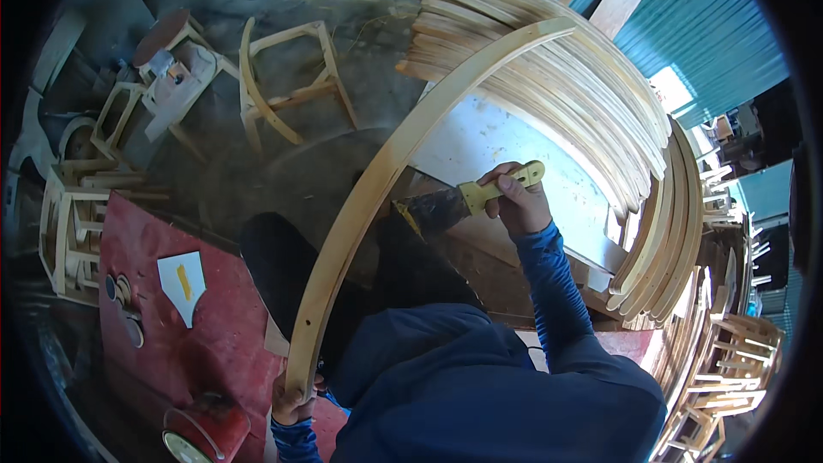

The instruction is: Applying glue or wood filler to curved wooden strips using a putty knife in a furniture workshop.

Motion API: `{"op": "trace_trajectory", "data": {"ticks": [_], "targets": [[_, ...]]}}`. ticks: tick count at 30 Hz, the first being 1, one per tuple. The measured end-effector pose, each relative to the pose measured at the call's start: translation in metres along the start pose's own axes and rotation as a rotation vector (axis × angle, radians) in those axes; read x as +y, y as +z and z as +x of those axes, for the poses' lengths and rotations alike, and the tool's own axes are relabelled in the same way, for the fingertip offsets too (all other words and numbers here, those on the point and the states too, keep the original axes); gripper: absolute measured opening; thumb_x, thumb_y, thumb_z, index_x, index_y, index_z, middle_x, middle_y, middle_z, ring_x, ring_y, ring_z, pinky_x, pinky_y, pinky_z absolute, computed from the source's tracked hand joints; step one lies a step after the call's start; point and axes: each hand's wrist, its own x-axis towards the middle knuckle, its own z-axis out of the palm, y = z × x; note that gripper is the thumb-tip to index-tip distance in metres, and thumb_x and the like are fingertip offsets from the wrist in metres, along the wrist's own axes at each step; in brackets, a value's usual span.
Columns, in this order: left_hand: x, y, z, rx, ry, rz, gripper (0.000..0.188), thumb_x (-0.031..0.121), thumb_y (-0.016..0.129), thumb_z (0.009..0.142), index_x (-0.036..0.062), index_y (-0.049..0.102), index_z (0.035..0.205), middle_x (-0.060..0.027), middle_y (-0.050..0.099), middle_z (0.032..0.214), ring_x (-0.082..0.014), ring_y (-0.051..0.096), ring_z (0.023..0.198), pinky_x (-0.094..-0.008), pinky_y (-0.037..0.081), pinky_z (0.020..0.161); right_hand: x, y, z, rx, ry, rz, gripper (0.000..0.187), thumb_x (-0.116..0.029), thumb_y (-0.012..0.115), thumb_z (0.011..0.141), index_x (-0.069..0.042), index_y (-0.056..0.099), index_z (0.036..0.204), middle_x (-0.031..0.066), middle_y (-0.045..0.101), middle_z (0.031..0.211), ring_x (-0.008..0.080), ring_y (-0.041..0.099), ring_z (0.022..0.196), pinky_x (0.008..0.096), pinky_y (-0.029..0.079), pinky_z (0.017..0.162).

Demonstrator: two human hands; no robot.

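Observation:
A long curved wooden strip [364,206] runs up and to the right in front of me. Its near end is gripped in my left hand [294,401], fingers wrapped around it. My right hand [519,197] is closed on the yellow handle of a putty knife [435,210]. The dark, wide blade points left toward the strip, with yellow paste along its edge. A gap shows between blade and strip. One small dark hole marks the strip's lower part. On the red tabletop [141,231] at left lies a white pointed plate [183,291] bearing a yellow smear.
Many curved wooden strips [531,60] lie stacked on a pale board at upper right; more curved strips [664,249] stand beside them. Round discs [135,332] and a red bucket [225,424] are at lower left. Wooden chair frames [296,77] stand on the floor beyond.

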Motion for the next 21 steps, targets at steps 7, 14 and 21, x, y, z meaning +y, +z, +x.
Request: {"op": "trace_trajectory", "data": {"ticks": [7,14,21], "targets": [[0.009,-0.004,0.007,-0.052,0.001,0.147,0.066,0.02,0.078,0.08,-0.0134,0.05,0.129,-0.0243,0.067,0.113,-0.0294,0.069,0.098,-0.0402,0.055,0.09,0.005,-0.006,0.005,0.087,0.023,-0.024,0.019,-0.018,0.067,0.092,-0.001,0.064,0.101,0.0169,0.069,0.093,0.0208,0.06,0.057,0.0295,0.048,0.05],[0.012,0.004,0.009,-0.032,-0.031,0.135,0.058,0.018,0.076,0.082,-0.0115,0.051,0.126,-0.0207,0.066,0.114,-0.0255,0.068,0.096,-0.042,0.053,0.093,0.002,-0.01,0.014,0.102,0.024,-0.016,0.017,-0.017,0.068,0.092,-0.004,0.065,0.103,0.0163,0.07,0.093,0.0209,0.06,0.056,0.0298,0.047,0.049],[0.014,-0.006,0.02,-0.085,-0.011,-0.05,0.053,0.024,0.065,0.089,-0.0116,0.054,0.126,-0.0257,0.067,0.114,-0.033,0.068,0.105,-0.0474,0.053,0.095,0.003,-0.018,0.015,0.181,0.01,0.029,0.019,-0.015,0.069,0.092,-0.002,0.064,0.105,0.0148,0.07,0.093,0.0187,0.06,0.055,0.0283,0.049,0.049]]}}
